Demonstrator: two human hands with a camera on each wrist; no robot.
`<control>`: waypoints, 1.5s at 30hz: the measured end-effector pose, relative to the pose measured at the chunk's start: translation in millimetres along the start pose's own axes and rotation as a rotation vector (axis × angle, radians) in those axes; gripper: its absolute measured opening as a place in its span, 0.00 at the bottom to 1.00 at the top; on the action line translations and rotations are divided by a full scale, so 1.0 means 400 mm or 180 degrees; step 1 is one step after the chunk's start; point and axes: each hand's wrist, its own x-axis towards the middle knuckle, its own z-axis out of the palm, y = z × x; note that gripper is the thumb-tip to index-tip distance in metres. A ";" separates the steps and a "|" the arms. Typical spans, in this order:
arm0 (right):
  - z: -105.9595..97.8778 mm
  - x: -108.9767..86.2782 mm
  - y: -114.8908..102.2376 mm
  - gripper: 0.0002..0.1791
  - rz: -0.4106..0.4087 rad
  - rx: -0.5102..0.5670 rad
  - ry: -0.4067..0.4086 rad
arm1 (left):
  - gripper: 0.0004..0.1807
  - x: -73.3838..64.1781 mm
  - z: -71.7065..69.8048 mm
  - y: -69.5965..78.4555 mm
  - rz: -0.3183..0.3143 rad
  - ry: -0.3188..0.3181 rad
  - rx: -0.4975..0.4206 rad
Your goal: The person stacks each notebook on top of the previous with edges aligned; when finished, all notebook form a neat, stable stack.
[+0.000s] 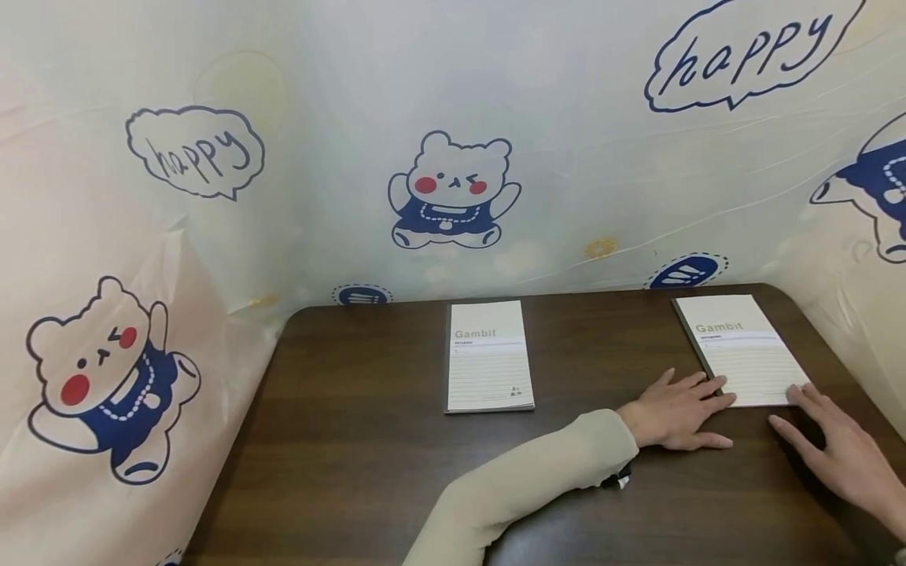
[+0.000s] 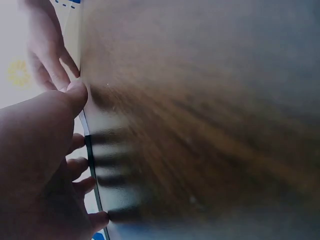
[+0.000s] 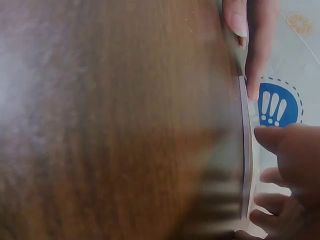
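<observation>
Two "Gambit" notebooks lie flat on a dark brown wooden table (image 1: 340,472). At the right is one notebook (image 1: 743,346), slightly slanted; the other notebook (image 1: 488,362) lies near the middle. My left hand (image 1: 679,413) has its fingers spread at the lower left corner of the right notebook, some fingertips on its cover. My right hand (image 1: 842,444) touches that notebook's lower right corner with its fingertips, thumb held apart. In the left wrist view, the fingers of my left hand (image 2: 40,150) line up along the dark spine. The right wrist view shows the notebook's page edge (image 3: 246,150) beside my right hand (image 3: 295,175).
A pale curtain (image 1: 566,196) printed with bears and "happy" bubbles hangs behind the table and along both sides. The table's rounded back corners meet it. My left sleeve (image 1: 531,472) reaches across the front of the table.
</observation>
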 end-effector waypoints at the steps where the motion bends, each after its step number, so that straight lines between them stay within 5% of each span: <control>1: 0.003 -0.003 0.001 0.40 -0.0011 0.0012 -0.0067 | 0.40 -0.001 0.000 0.000 -0.0002 0.0000 0.0007; 14: 0.027 -0.020 -0.007 0.39 -0.0403 0.0055 -0.0038 | 0.38 -0.024 -0.026 0.010 -0.0008 0.0025 0.0177; 23: 0.051 -0.027 -0.036 0.40 -0.0664 -0.0058 0.0037 | 0.37 -0.050 -0.004 -0.013 0.0092 0.0240 0.0303; 39: 0.086 -0.018 -0.145 0.41 -0.0861 0.0053 -0.0068 | 0.43 -0.184 0.028 -0.090 0.0072 0.0087 0.0480; 45: 0.104 -0.016 -0.185 0.40 -0.0928 0.0191 -0.0135 | 0.43 -0.235 0.041 -0.108 0.0053 0.0171 0.0616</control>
